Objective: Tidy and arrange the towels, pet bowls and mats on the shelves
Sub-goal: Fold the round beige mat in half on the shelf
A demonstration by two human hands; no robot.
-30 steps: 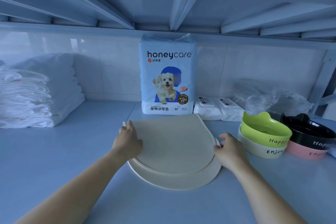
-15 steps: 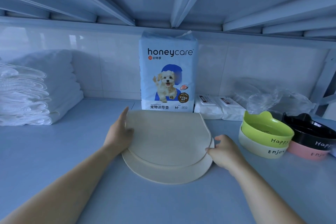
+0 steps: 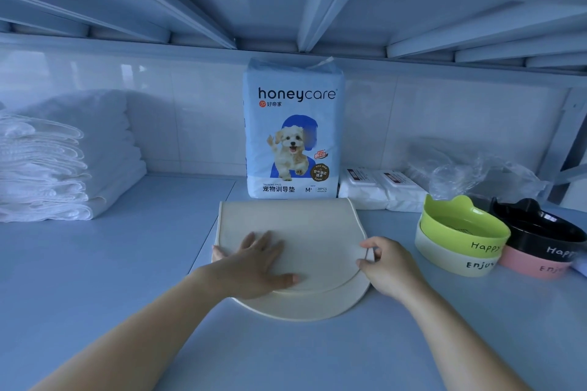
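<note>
right grip [image 3: 390, 267] pinching top mat [image 3: 301, 225] at its right edge, left grip [image 3: 254, 267] released, flat on it

The left hand [image 3: 254, 263] and right hand [image 3: 387, 267] are bare, and both forearms behind them are bare too, uncovered all the way back to the lower edge of view

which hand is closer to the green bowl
Right. The right hand pinches the top mat left of the green bowl; the left hand presses that mat, farther left.
</note>
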